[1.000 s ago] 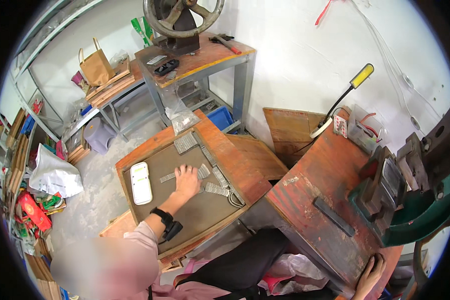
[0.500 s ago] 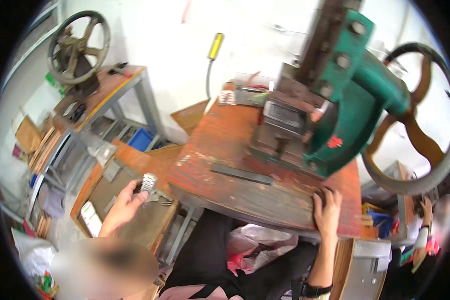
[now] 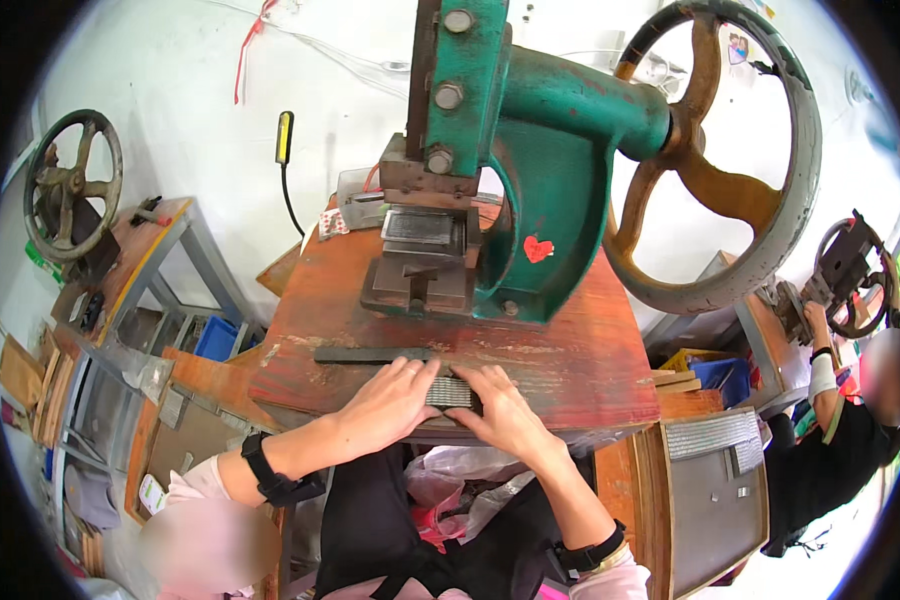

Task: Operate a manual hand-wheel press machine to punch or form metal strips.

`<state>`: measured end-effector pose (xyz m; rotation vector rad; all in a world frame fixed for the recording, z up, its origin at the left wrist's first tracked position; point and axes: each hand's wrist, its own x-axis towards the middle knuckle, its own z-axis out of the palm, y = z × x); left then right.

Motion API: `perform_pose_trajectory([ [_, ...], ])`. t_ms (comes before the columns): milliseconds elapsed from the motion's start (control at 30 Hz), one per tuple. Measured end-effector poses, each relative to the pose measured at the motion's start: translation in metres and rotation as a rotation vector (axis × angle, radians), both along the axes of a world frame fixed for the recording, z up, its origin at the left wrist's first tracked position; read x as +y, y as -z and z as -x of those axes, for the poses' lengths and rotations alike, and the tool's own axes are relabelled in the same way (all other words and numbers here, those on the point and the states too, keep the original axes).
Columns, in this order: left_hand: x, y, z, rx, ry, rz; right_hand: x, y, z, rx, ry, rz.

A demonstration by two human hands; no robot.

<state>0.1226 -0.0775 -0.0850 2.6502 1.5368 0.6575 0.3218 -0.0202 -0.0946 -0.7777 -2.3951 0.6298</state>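
Observation:
Near the front edge of the red-brown wooden worktop, a small stack of silvery ridged metal strips lies between my two hands. My left hand closes on its left side, thumb at the near corner. Against the right side press the thumb and bent fingers of my right hand. A flat dark metal bar rests just behind my left fingers. Beyond it stands a green hand press with a metal die block under its ram.
The press's large handwheel juts out to the right. Wooden trays sit low on both sides: the left tray and the right tray hold silvery strips. A co-worker works at another press at far right.
My left hand has brought the silvery strips from above the left tray onto the worktop. My right hand has moved from the table edge to meet them. The view has swung left to right.

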Motion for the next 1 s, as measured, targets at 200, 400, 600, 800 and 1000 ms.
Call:
perform_pose_trajectory([
  [200,-0.011,0.003,0.005,-0.25,-0.06,0.1,0.003,0.004,0.0,0.094,0.017,-0.083],
  [400,-0.009,-0.022,0.01,-0.408,-0.123,0.057,0.011,-0.032,0.011,0.164,0.036,-0.086],
  [600,0.082,-0.06,0.042,-0.857,-0.323,-0.25,0.073,-0.087,0.074,0.386,0.263,0.084],
  [800,0.148,-0.073,0.06,-0.637,-0.403,-0.357,0.122,-0.088,0.105,0.368,0.444,-0.029],
  [1000,0.128,-0.073,0.083,-0.398,-0.533,-0.289,0.135,-0.071,0.104,0.404,0.474,-0.075],
])
